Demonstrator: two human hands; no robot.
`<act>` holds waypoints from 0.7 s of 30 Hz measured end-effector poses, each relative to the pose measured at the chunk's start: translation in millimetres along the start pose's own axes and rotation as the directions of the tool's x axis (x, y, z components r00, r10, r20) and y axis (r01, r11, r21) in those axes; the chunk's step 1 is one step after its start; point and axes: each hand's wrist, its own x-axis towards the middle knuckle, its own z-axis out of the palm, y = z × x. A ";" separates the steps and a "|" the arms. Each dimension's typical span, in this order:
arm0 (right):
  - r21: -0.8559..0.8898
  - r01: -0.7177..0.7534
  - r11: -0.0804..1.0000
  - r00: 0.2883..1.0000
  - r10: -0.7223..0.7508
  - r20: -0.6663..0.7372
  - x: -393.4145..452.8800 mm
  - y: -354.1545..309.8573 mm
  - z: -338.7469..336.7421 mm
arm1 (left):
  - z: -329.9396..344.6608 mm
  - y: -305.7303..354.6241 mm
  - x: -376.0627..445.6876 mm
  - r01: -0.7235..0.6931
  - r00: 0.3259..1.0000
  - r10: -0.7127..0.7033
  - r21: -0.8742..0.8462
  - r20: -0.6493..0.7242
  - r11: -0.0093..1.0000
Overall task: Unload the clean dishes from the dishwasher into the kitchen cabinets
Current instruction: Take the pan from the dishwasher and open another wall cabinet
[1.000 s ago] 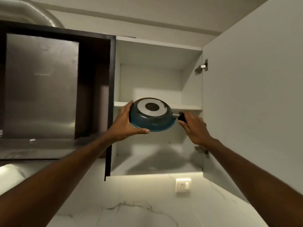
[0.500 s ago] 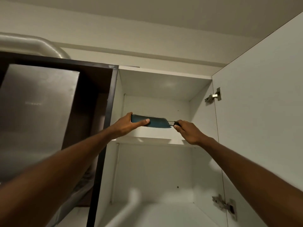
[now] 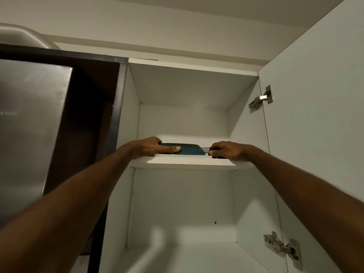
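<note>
A teal frying pan point(image 3: 190, 149) lies flat at the front of the upper shelf point(image 3: 189, 162) inside the open white wall cabinet. My left hand point(image 3: 148, 147) holds the pan's left rim, thumb stretched along its side and fingers over the top. My right hand point(image 3: 226, 150) grips the dark handle at the pan's right end. The pan's underside is hidden by the shelf edge.
The cabinet door point(image 3: 315, 125) stands open to the right, with two metal hinges point(image 3: 262, 98). The lower compartment floor point(image 3: 187, 257) lies below the shelf. A steel chimney hood point(image 3: 29, 134) in a dark frame flanks the cabinet's left side.
Both hands raised the pan from below the shelf, levelled it and brought it down onto the upper shelf. The camera tilted further upward.
</note>
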 end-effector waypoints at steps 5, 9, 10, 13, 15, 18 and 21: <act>0.096 0.041 0.995 0.998 -0.045 0.047 11.0 10.3 2.5 | 1.4 -5.3 4.9 0.087 0.996 -0.087 0.061 0.000 0.994; 0.102 0.005 0.995 0.998 -0.011 0.066 17.4 19.7 -1.4 | 1.5 -3.4 10.0 0.120 0.992 -0.122 0.086 0.023 0.989; 0.097 0.003 0.995 0.998 -0.010 0.067 18.1 21.2 -1.3 | 2.0 -4.4 11.0 0.123 0.992 -0.125 0.090 0.021 0.988; 0.069 -0.002 0.998 0.999 -0.001 0.045 18.1 21.5 -1.5 | 4.4 -5.7 15.5 0.144 0.988 -0.149 0.105 0.043 0.984; 0.020 -0.011 1.000 0.999 0.011 0.031 17.9 21.4 -3.1 | 5.2 -3.0 15.6 0.154 0.986 -0.160 0.118 0.051 0.981; 0.005 -0.008 1.000 1.000 0.008 0.013 22.3 23.2 -2.4 | 3.1 -1.1 13.0 0.159 0.986 -0.164 0.111 0.036 0.981; 0.040 -0.033 0.999 0.999 0.032 0.019 27.7 21.4 0.8 | 2.6 -5.2 9.1 0.167 0.985 -0.169 0.108 0.014 0.980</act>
